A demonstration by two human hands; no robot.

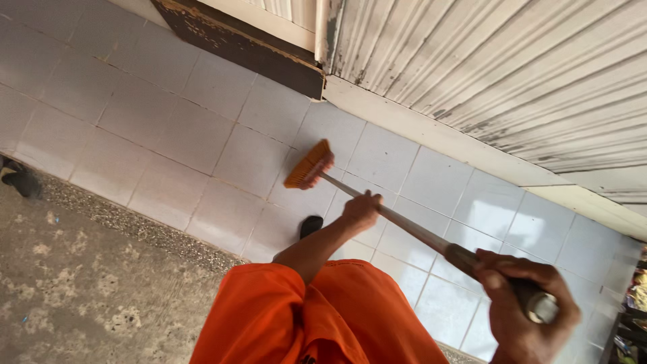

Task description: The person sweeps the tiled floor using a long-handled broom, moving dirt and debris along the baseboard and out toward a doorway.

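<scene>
Orange bristles sit at the far end of a broom point(317, 168), and the broom head rests on the pale tiles point(168, 128) close to the bottom of the shutter point(512, 74). The long stick runs back from the head toward the person. The left hand point(361, 210) is curled around the stick near its middle. The right hand point(522, 307) is wrapped tight around the dark top end of the stick, and a shiny round cap pokes out past the fingers. Both hands are gripping the broom, with the left one lower down the stick and the right one nearest the camera. The person wears orange clothes point(317, 317), and one dark shoe point(311, 225) shows on the tiles just under the left arm. A white ledge point(431, 135) runs along the foot of the ribbed grey shutter. A dark brown wooden frame point(236, 44) stands next to the shutter, touching the tiles. On the other side the tiles end at a strip of gravel, and past it lies rough grey concrete point(87, 283). Something dark sits at the left edge point(20, 178); it may be another shoe, but it is cut off and hard to tell.
</scene>
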